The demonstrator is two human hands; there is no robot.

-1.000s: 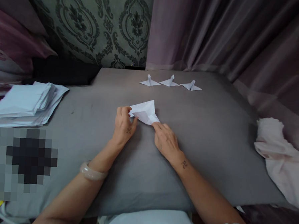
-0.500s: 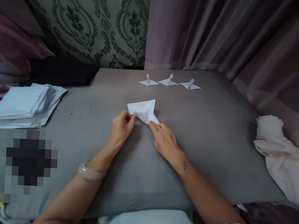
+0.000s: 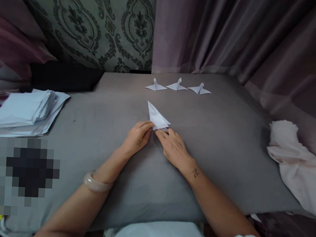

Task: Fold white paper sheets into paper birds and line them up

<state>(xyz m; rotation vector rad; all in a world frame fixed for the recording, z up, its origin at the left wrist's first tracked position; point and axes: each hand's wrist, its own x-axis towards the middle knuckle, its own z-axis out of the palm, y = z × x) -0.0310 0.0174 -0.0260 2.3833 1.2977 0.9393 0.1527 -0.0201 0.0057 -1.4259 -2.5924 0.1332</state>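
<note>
A folded sheet of white paper (image 3: 157,117) lies near the middle of the grey-covered table, creased into a pointed shape with its tip toward the far side. My left hand (image 3: 140,134) pinches its lower left corner between thumb and fingers. At the lower right edge, my right hand (image 3: 174,144) has its fingers closed on the paper, partly covering that edge. Beyond it, three folded paper birds (image 3: 177,85) stand in a row, wings spread, apart from my hands.
At the left lies a stack of white paper sheets (image 3: 20,109), with a black item (image 3: 67,77) behind it. A pale pink cloth (image 3: 295,157) is bunched at the right edge of the grey table cover (image 3: 220,143). Purple curtains (image 3: 194,32) hang behind.
The paper's left part has been folded over to the right, turning a wide shape into a narrow point. My left hand moved right along with it; the right hand stayed nearly in place.
</note>
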